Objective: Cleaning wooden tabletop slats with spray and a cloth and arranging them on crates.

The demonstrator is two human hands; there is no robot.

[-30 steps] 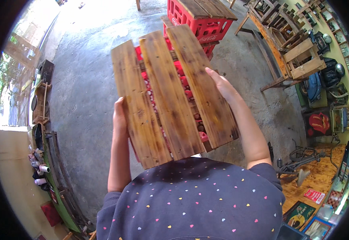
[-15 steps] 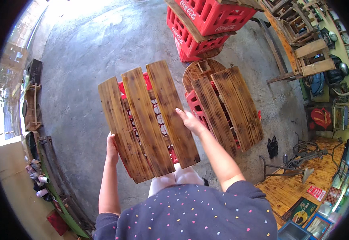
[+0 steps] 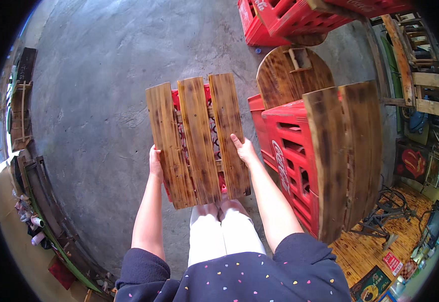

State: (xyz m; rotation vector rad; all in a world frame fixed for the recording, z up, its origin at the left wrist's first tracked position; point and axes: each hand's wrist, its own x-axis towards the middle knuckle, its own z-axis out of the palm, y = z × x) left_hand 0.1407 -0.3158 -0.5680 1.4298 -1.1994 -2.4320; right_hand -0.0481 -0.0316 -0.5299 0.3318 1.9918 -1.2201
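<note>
Red crate topped with wooden slats is clamped between left hand at eight o'clock and right hand at three; another slatted crate stands farther toward three.

L hand gripping, L forearm approx straight below it. R hand rt of L, gripping w/ thumb fwd; R forearm slants down-rt.

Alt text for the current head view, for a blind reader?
A person's left hand and right hand hold a red bottle crate topped with three wooden slats; another wood-topped red crate stands at right.
</note>
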